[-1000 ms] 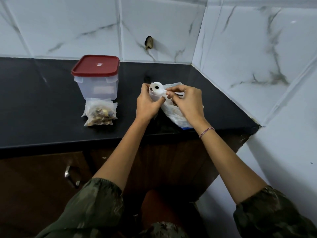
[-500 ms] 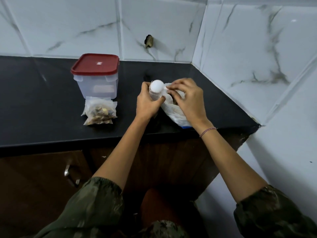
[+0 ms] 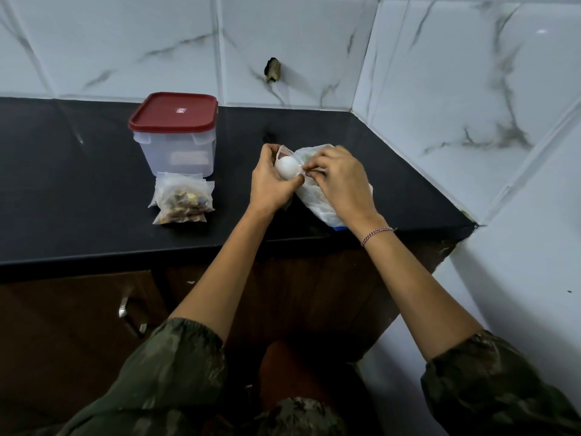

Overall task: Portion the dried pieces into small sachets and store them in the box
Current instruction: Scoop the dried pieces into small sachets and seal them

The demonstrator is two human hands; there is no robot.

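My left hand (image 3: 269, 185) holds a small clear sachet (image 3: 283, 150) upright above the black counter. My right hand (image 3: 341, 180) pinches the handle of a white scoop (image 3: 287, 166), whose bowl is turned over against the sachet's mouth. Under both hands lies a larger white plastic bag (image 3: 319, 204); its contents are hidden. To the left, a pile of filled sachets (image 3: 183, 199) with brown dried pieces lies in front of a clear plastic box (image 3: 176, 152), which has a red lid (image 3: 174, 113) closed on it.
The black counter (image 3: 78, 184) ends at tiled walls behind and on the right, forming a corner. Its front edge runs just below my wrists. A brown cabinet with a metal handle (image 3: 125, 309) is underneath. There is a small hole in the back wall (image 3: 273, 70).
The scoop has tipped from open side up to bowl turned over at the sachet's mouth, and my right hand has come closer to my left. The box and the filled sachets have not moved.
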